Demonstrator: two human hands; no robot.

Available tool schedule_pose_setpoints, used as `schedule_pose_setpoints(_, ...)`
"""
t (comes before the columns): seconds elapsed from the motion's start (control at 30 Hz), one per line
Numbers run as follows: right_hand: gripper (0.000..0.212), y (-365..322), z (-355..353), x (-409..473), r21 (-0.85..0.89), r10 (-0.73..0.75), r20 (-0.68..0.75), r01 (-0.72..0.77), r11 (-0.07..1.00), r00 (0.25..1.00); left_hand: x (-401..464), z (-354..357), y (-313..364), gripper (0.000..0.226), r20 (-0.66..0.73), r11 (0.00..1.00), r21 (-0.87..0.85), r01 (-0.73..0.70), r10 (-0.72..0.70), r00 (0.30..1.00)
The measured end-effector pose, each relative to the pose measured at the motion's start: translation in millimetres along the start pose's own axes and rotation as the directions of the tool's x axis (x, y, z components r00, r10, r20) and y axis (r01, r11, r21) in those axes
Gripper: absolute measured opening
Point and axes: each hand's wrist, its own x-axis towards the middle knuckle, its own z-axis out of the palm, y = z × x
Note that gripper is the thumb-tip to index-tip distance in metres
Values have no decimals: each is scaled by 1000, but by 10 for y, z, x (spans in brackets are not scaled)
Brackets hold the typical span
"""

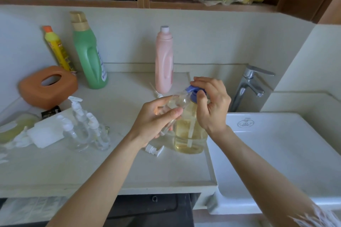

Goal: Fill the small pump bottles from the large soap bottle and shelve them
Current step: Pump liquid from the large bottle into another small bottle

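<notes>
- Centrally, large soap bottle (190, 131): clear rounded plastic, amber liquid, upright on pale stone counter (118, 167), blue pump head (196, 91) on top.
- Right hand (210, 105): fingers curled over blue pump head, pressing.
- Left hand (156, 118): gripping small clear pump bottle (177, 106), capless, tilted, long axis from 7 to 1 o'clock, mouth at the blue spout.
- At 9 o'clock: cluster of clear small bottles with white pumps (86, 125).
- At 6 o'clock of left hand: loose white pump cap (154, 150), lying flat.

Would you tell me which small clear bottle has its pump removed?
The small bottle gripped by the left hand, tilted at the large soap bottle's blue pump; the grouped bottles keep theirs.
</notes>
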Motion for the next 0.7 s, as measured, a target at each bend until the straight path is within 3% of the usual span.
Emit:
schedule_pose_setpoints(0.37,35,27,-126,137,39,-29,137,23,999,990,39,17,82,22,-33,995,73,-68,70,997)
schedule_pose_setpoints(0.53,49,109,-52,57,26,-121,85,119,993,989,51,0,47,28,-67,996,56,-67,71,995)
schedule_pose_setpoints(0.7,37,139,-19,61,-39,-96,36,98,994,995,58,-3,-50,23,-91,996,90,-16,25,996)
